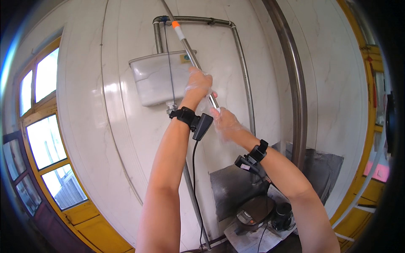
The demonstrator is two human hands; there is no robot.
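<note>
A slim metal pole (189, 51) with an orange and white collar slants up and to the left, its top running out of view. My left hand (198, 85), in a thin clear plastic glove, is closed around the pole. Lower down, near the pole's visible lower end, my right hand (228, 123) grips it too, gloved the same way. Behind the pole a whitish cistern tank (156, 80) hangs on the wall, and a dark cord (170, 63) drops in front of it. What the pole's upper end touches cannot be seen.
A metal pipe (244, 63) bends around the tank, and a thick dark pipe (297, 71) stands to its right. Low down, a dark brown lidded object (257, 211) and a black cylinder (282, 215) rest on paper. Yellow-framed doors (80, 211) flank the wall.
</note>
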